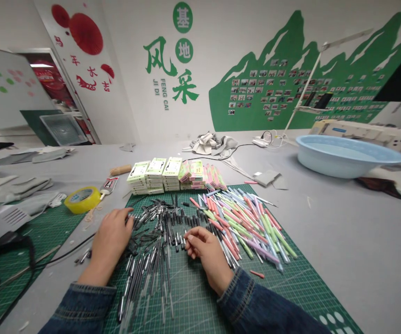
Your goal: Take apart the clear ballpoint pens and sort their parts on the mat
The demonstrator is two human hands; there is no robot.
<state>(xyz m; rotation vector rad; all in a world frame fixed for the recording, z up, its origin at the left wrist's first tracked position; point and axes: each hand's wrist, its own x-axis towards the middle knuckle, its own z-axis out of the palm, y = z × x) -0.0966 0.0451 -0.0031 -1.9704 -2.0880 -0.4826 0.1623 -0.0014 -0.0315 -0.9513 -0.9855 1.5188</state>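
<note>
My left hand reaches over the left edge of a heap of black pen parts. Its thumb and index finger are bent and apart, and the other fingertips are hidden. Just right of the heap, my right hand is closed in a pinch beside short black pen caps; what it pinches is too small to make out. Thin pen refills lie fanned out between the hands. Pastel pen barrels in pink, green, blue and purple are piled to the right. All lie on a green cutting mat.
Stacked small boxes stand behind the parts. Yellow tape and a glue tube lie at left, near a dark cable. A blue basin stands at back right, and cloth scraps lie along the wall.
</note>
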